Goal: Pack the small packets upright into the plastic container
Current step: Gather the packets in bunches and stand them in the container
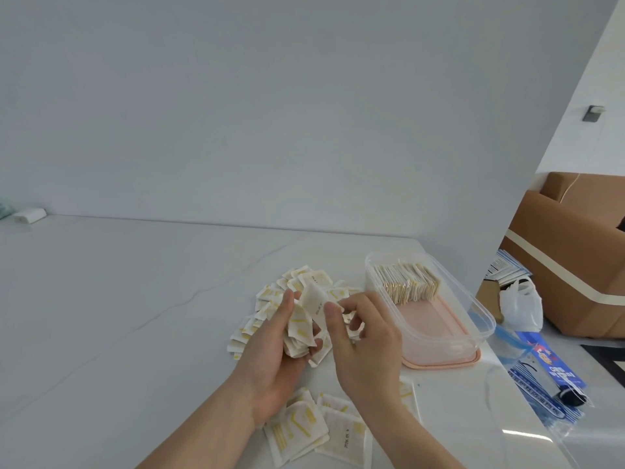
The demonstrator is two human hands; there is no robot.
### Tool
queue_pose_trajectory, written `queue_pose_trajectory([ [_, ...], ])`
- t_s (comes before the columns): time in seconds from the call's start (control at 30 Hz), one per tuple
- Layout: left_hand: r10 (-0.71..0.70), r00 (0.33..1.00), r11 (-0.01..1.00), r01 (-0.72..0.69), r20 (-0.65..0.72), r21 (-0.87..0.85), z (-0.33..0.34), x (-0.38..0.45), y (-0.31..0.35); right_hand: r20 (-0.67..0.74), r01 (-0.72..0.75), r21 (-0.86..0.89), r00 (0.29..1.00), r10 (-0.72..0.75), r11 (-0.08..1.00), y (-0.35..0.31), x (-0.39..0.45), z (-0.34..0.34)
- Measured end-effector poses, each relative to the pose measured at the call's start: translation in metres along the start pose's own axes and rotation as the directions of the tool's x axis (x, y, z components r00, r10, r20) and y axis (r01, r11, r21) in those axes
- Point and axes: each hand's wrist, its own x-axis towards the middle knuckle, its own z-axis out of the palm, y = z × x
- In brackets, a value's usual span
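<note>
Gathering a bundle of packets [301, 330] in our left hand [277, 360], we pinch one with the right hand [365, 340]; square their edges, then stand them beside the upright row in the plastic container [473, 299] at three o'clock on the counter [135, 299].

The packets [306, 426] look like matt white paper with yellow print. The container [473, 304] is clear, glossy plastic on a smooth pink lid [443, 362]. The bench [135, 299] is smooth, white and faintly veined.
</note>
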Motion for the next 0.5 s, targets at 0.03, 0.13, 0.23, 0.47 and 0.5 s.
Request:
queue_pose_trajectory([
  [0.03, -0.009, 1.000, 1.000, 0.009, 0.008, 0.026, 0.001, -0.001, -0.001, -0.007, 0.045, -0.029, 0.999, -0.045, 0.999, 0.001, 0.001, 0.000],
  [0.13, -0.042, 0.998, 0.998, 0.040, 0.048, 0.056, 0.003, -0.003, -0.003, 0.050, 0.153, -0.059, 0.987, -0.150, 0.987, 0.005, -0.001, 0.001],
  [0.23, -0.082, 0.996, 0.997, 0.082, 0.038, 0.013, 0.003, -0.003, -0.001, 0.190, 0.261, -0.068, 0.951, -0.245, 0.963, 0.004, -0.004, 0.004],
  [0.47, 0.142, 0.939, 0.981, -0.176, -0.312, -0.085, -0.007, 0.007, 0.008, 0.567, 0.246, -0.212, 0.820, -0.086, 0.946, -0.020, 0.004, -0.043],
  [0.5, 0.182, 0.919, 0.973, -0.219, -0.349, -0.070, -0.009, 0.007, 0.010, 0.660, 0.240, -0.324, 0.750, 0.036, 0.915, -0.025, 0.002, -0.052],
])
